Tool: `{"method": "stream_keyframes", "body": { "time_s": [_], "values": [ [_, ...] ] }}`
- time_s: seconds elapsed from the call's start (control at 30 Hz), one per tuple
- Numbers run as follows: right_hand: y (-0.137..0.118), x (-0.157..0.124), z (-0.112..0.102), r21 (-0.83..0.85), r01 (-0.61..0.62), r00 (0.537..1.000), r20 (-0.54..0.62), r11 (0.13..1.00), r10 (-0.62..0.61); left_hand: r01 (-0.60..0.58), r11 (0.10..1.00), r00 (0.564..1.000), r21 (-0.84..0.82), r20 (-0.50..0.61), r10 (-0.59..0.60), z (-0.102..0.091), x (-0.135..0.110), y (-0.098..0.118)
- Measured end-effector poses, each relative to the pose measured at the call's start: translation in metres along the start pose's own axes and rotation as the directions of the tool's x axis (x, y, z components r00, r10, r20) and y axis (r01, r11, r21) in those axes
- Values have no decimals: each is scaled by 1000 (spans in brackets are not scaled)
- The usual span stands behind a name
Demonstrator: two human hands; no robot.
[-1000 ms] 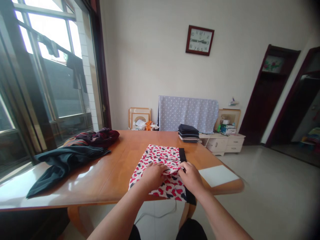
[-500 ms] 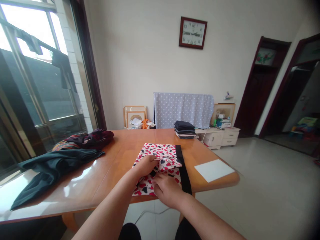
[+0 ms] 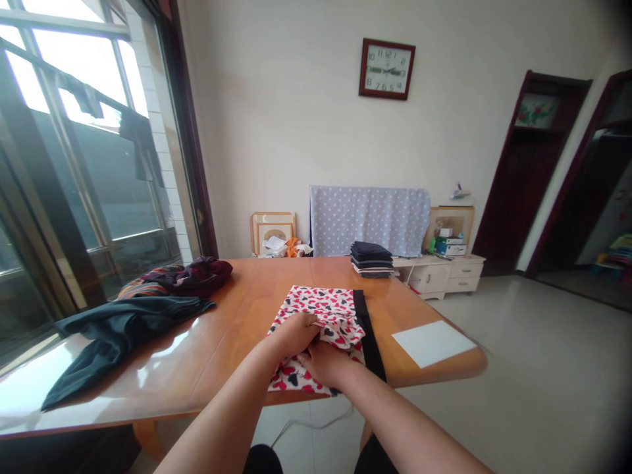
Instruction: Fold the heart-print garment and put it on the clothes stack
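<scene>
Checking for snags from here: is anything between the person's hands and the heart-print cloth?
Nothing visible stands between them: the left hand and the right hand both lie directly on the heart-print cloth. The black band runs along the cloth's right edge, beside the right hand, not between.

fabric: white, red-black hearts | edge strip: black | draped cloth: blue-grey, white dots

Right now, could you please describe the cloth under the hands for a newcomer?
On the table, under the left hand and right hand, lies a white cloth with red and black hearts. Unlike the dark cloths, it has a black band.
</scene>
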State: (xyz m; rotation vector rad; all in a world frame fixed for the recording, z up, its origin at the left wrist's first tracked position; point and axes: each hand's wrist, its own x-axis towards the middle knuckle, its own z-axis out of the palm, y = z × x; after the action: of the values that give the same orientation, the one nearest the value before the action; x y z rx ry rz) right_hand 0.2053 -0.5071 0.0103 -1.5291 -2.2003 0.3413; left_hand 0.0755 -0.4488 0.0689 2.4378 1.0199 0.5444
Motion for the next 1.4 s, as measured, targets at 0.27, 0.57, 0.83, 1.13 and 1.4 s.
{"method": "stream_keyframes", "body": {
  "time_s": [0.27, 0.57, 0.83, 1.13, 1.4],
  "values": [
    [27, -51, -25, -170, -74, 991, -120, 983, 54, -69, 998, 994, -1, 90, 69, 11, -13, 3],
    [86, -94, -31, -234, -319, 928, -275, 918, 252, -98, 995, 957, -9, 273, 96, 14, -31, 21],
    [107, -100, -31, -26, -345, 854, -423, 938, 303, -22, 984, 993, -179, 114, 43, 8, -39, 3],
    [103, -79, -49, -49, -543, 774, -417, 838, 477, 175, 940, 935, -292, -250, -251, -5, -44, -61],
    [95, -62, -47, 317, -422, 834, -233, 849, 501, 171, 974, 985, -149, 34, -168, 4, -67, -70]
  ]
}}
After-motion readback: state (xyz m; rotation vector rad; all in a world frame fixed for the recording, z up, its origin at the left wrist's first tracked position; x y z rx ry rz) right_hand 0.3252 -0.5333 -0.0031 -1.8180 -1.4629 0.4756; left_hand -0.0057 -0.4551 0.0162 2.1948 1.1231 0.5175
